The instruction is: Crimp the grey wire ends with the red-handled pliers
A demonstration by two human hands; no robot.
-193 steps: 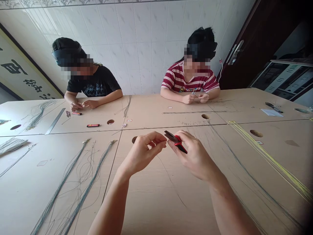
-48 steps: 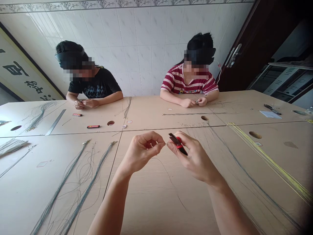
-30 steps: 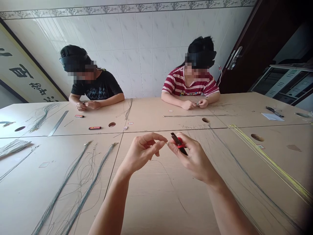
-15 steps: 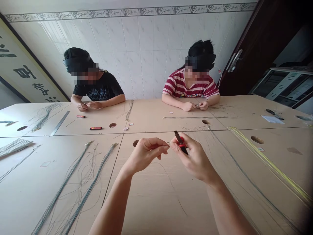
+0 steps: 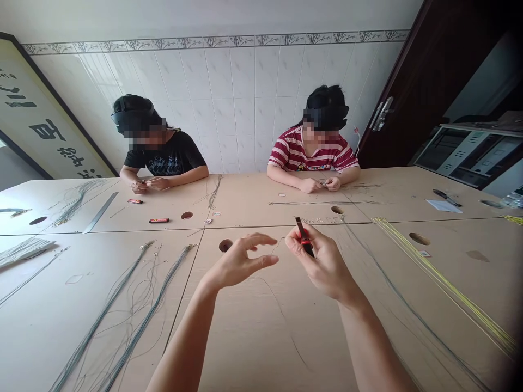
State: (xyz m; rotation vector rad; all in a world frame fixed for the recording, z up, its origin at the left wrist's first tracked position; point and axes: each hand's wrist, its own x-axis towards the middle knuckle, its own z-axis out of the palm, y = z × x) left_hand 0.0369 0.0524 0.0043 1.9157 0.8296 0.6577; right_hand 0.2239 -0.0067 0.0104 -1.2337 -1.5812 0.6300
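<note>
My right hand (image 5: 321, 258) is closed around a slim black-and-red tool (image 5: 304, 239) whose exact kind I cannot make out. Its thumb and forefinger also pinch the end of a thin cord (image 5: 283, 310). From there the cord dips behind my left fingertips, and a loose length curves down over the table. Just left of it is my left hand (image 5: 241, 261), with thumb and fingers apart and nothing between them. Bundles of grey-green cords (image 5: 108, 321) with small metal ends lie to the left, and yellow cords (image 5: 441, 277) lie to the right.
Across the table (image 5: 245, 337) sit two people, one in a black shirt (image 5: 169, 155), one in a striped shirt (image 5: 314, 149), both working with their hands. Two red-and-black sticks (image 5: 159, 220), a metal ruler (image 5: 101, 212) and round holes (image 5: 225, 245) are on the tabletop.
My left thumb and fingers have come apart and let go of the cord. My right hand keeps the tool and the cord end. The view has tilted up slightly.
</note>
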